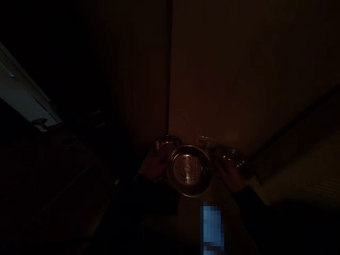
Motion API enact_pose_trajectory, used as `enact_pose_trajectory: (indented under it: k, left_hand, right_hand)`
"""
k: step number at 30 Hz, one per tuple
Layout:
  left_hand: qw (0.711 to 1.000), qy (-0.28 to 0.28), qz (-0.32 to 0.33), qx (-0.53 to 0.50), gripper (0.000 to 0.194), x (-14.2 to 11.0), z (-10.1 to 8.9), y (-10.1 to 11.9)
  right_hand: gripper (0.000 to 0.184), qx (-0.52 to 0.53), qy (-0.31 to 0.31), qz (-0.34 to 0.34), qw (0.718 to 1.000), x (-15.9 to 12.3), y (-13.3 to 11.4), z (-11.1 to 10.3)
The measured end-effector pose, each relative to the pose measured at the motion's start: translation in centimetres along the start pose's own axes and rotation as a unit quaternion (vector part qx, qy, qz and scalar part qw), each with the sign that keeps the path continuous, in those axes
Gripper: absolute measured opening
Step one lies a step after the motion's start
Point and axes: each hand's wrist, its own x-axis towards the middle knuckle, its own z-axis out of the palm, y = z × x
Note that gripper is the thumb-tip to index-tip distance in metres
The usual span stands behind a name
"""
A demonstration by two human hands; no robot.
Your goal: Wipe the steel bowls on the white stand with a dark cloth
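The scene is very dark. A shiny steel plate [189, 170] with a raised rim lies in the middle on a surface by a wall corner. My left hand [153, 165] rests at its left edge, against a small steel bowl [166, 144] behind it. My right hand [231, 174] is at the plate's right side, on or beside another small steel bowl [228, 157]. Whether either hand grips a bowl or the plate is too dim to tell. Both forearms wear dark sleeves.
A brown wall corner [169, 88] rises right behind the bowls. A small pale object [205, 141] stands against the wall. A blurred blue patch [211, 226] glows near the bottom. At the left a pale door with a knob [39, 122] catches light.
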Motion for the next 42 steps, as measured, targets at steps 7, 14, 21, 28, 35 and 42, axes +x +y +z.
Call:
enact_pose_trajectory:
  k: [7, 14, 21, 28, 35, 42]
  left_hand:
    - [0.998, -0.052, 0.003, 0.039, 0.048, 2.6, 4.5, -1.4]
    - [0.997, -0.041, -0.063, 0.020, 0.041, 2.1, 5.9, -1.3]
    - [0.988, 0.004, -0.043, 0.148, 0.044, -3.6, 3.0, -0.6]
    - [0.929, -0.131, 0.031, 0.344, 0.057, -7.1, 2.5, -2.8]
    - [0.927, -0.140, 0.035, 0.346, 0.025, -7.9, 1.1, -0.7]
    - [0.985, -0.085, 0.042, 0.141, 0.030, -9.2, 1.2, 3.3]
  right_hand:
    - [0.036, 0.086, -0.086, 0.074, 0.990, -2.2, 4.4, 2.1]
    - [0.031, 0.063, -0.098, 0.096, 0.989, -2.9, 6.2, 3.0]
    - [0.030, 0.023, -0.104, 0.098, 0.989, -3.0, 6.6, 3.4]
    - [0.039, -0.093, -0.076, 0.084, 0.989, -3.4, 5.3, 1.7]
    - [0.033, 0.023, -0.094, -0.120, 0.988, -4.1, -3.2, -0.2]
    - [0.043, 0.228, -0.260, -0.150, 0.926, -4.3, -9.1, 3.4]
